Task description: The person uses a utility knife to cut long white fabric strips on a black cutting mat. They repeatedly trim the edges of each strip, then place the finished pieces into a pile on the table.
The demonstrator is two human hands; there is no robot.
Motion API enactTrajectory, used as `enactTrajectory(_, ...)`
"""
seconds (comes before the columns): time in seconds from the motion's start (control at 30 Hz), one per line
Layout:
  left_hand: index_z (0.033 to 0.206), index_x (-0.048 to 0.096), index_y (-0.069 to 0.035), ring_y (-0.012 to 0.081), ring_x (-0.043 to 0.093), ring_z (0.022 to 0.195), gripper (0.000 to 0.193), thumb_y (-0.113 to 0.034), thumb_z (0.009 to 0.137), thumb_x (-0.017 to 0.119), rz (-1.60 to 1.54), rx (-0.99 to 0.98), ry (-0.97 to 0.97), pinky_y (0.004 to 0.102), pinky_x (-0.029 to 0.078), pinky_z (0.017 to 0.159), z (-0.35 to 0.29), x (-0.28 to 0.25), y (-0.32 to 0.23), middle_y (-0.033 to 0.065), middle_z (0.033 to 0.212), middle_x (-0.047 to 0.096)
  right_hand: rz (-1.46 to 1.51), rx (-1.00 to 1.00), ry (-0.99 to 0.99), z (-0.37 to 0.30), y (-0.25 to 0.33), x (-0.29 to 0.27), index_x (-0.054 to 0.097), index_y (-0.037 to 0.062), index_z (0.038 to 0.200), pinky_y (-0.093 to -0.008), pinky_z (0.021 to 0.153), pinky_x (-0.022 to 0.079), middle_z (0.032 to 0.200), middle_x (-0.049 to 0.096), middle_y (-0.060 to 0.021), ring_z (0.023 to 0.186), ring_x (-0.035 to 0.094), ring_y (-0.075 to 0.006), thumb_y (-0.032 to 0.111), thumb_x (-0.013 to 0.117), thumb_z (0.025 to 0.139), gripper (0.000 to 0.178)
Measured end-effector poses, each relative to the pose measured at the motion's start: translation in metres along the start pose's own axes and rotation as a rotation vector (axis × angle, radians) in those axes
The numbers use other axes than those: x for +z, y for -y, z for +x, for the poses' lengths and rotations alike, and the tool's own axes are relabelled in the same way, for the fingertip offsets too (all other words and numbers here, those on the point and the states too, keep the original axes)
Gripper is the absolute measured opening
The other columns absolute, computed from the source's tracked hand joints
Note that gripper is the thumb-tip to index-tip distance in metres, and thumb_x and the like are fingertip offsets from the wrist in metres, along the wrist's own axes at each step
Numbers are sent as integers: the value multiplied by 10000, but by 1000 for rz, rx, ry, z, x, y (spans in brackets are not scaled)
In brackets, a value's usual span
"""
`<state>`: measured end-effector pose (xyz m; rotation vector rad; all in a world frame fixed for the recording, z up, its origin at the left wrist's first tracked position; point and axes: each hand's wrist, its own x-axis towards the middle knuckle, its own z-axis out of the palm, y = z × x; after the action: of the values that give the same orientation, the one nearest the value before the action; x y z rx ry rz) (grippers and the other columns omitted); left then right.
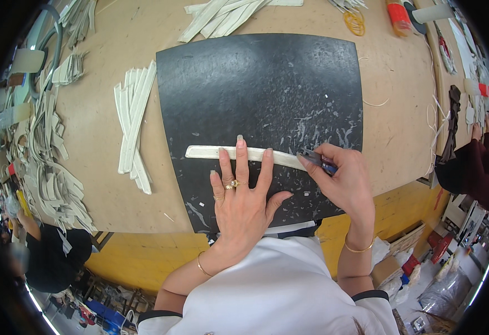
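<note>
A long, narrow off-white strip point(202, 151) with a stitched-looking edge lies across a black mat point(216, 89). My left hand point(241, 205) is spread flat, its fingertips resting on the strip's middle and its thumb held out to the side. At the strip's right end, my right hand point(342, 176) is closed around a small dark tool that looks like thread snips point(311, 155). The tool's tip touches or nearly touches the strip there. Most of its handle is hidden by my fingers.
Left of the mat lies a loose pile of off-white strips point(135, 123); more strips point(222, 17) lie beyond it. Several bundles point(60, 184) crowd the table's left side. An orange-red spool point(399, 18) stands far right. Other people are at both sides.
</note>
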<state>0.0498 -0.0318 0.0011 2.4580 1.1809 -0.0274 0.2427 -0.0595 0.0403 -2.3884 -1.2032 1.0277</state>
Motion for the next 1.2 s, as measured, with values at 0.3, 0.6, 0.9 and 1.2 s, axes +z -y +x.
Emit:
enactTrajectory(0.3, 1475, 495, -292, 551, 60, 1478, 722, -600, 843, 658, 32, 15, 25, 732, -49, 1097, 1, 0, -4, 322, 1604, 137, -19, 15, -29, -4, -1, 3, 718, 65, 814, -342, 500, 413, 581, 614, -64, 517, 571, -217, 278, 748, 844, 217)
enactTrajectory(0.6, 1477, 462, -351, 596, 98, 1446, 686, -582, 860, 655, 101, 53, 23, 753, 121, 1058, 2, -2, -7, 380, 1567, 161, 8, -48, -105, -6, -2, 9, 702, 23, 785, -329, 479, 378, 555, 575, -92, 456, 506, -211, 207, 767, 820, 199)
enactTrajectory(0.9, 1523, 396, -128, 446, 269, 1464, 698, -307, 909, 676, -103, 232, 134, 611, 286, 1126, 10, 1, -6, 230, 1604, 249, -48, -54, -142, -9, -2, 11, 680, 14, 745, -353, 482, 380, 552, 565, -108, 464, 516, -265, 245, 774, 813, 258)
enactTrajectory(1.2, 1522, 378, -89, 396, 286, 1471, 666, -229, 930, 648, -117, 240, 124, 561, 246, 1171, 10, -5, -6, 209, 1607, 259, 180, 108, -28, -23, -35, -17, 685, -7, 762, -299, 482, 310, 533, 489, -26, 504, 384, -115, 173, 773, 848, 218)
